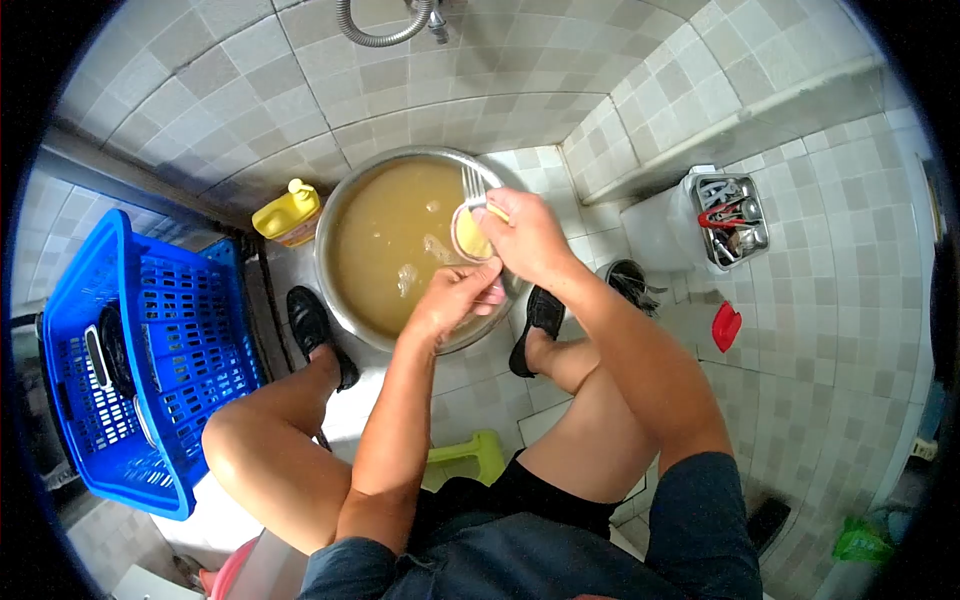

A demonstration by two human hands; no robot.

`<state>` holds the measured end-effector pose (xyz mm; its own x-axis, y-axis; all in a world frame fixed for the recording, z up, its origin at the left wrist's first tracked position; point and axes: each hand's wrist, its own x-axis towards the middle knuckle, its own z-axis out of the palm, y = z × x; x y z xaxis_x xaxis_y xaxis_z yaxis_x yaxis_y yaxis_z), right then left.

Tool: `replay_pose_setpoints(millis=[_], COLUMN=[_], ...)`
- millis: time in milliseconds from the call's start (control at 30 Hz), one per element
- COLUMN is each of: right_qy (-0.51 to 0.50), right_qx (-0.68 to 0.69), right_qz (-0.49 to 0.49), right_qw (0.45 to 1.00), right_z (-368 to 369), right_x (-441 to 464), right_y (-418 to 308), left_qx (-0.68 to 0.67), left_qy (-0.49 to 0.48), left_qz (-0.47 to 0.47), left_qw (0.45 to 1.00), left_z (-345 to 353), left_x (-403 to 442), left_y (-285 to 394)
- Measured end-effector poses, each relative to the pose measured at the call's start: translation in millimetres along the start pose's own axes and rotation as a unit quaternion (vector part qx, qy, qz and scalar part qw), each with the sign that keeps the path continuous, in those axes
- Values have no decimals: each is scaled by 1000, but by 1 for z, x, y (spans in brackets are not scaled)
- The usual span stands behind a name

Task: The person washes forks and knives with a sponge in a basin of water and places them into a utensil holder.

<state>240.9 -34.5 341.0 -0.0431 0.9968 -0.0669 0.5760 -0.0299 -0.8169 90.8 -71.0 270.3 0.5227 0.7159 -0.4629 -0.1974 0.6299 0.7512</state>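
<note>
My right hand (528, 235) is closed on a fork (473, 187) with metal tines pointing up and away from me; a bit of yellow shows at its handle. Just under the fork is a round yellow thing with a pale rim (470, 236); whether it is a sponge or a small dish I cannot tell. At its lower edge, my left hand (458, 297) has thumb and fingers pinched together. Both hands are over the right side of a large metal basin (340, 315) of cloudy brownish water, with patches of foam on it.
Left of the basin stands a yellow bottle (287, 215). A blue plastic basket (185, 345) sits farther left. To the right, a metal container of utensils (762, 232) rests on a white bin (655, 232). A red object (726, 326) lies on the tiles. A green stool (487, 452) is below me.
</note>
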Motion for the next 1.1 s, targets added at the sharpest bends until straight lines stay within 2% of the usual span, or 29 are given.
replay_pose_setpoints(millis=[67,133,200,233,267,300,367,467,533,600,633,667,700,800,867,933,1000,1100], right_qy=[17,-14,-17,-41,-66,-100,-119,-145,-166,-185,-182,-175,-229,-262,-243,-276,-287,-263], right_qx=[-16,-16,-18,-31,-44,-46,-49,-44,-41,-49,111,266,285,245,246,251,215,68], right_qz=[-16,-4,-4,-11,-17,17,3,-17,-14,-57,21,99,173,206,207,160,148,96], right_qw=[1000,1000,1000,999,997,994,992,988,985,980,977,943,915,910,915,914,922,957], right_z=[-5,-9,-5,-2,3,3,13,19,18,23,26,28,13,6,9,16,20,18], right_x=[4,6,4,2,0,-6,-11,-12,-10,-9,-13,-14,-14,-8,-11,-9,-8,-11], right_y=[1,1,0,-1,-2,-17,-15,-11,-8,-1,-5,-9,-22,-23,-28,-13,-4,-9], left_qx=[162,126,-68,-144,-143,-152,-192,-259,-244,-252,-284,-285,-298,-325,-339,-320,-316,-321], left_qy=[77,115,179,159,166,132,91,81,114,120,126,132,132,110,87,56,57,83], left_qz=[-5,-16,146,149,146,159,177,184,206,220,222,225,224,211,197,190,183,181], left_qw=[984,985,971,965,965,967,961,945,941,935,924,922,919,915,916,926,929,926], left_z=[-13,-28,-33,-32,-31,-28,-29,-30,-30,-36,-39,-43,-46,-45,-42,-39,-36,-37], left_x=[-5,4,6,5,2,0,1,3,4,5,3,2,2,2,3,5,4,5], left_y=[8,9,11,15,16,19,17,11,8,10,12,14,15,15,13,9,7,8])
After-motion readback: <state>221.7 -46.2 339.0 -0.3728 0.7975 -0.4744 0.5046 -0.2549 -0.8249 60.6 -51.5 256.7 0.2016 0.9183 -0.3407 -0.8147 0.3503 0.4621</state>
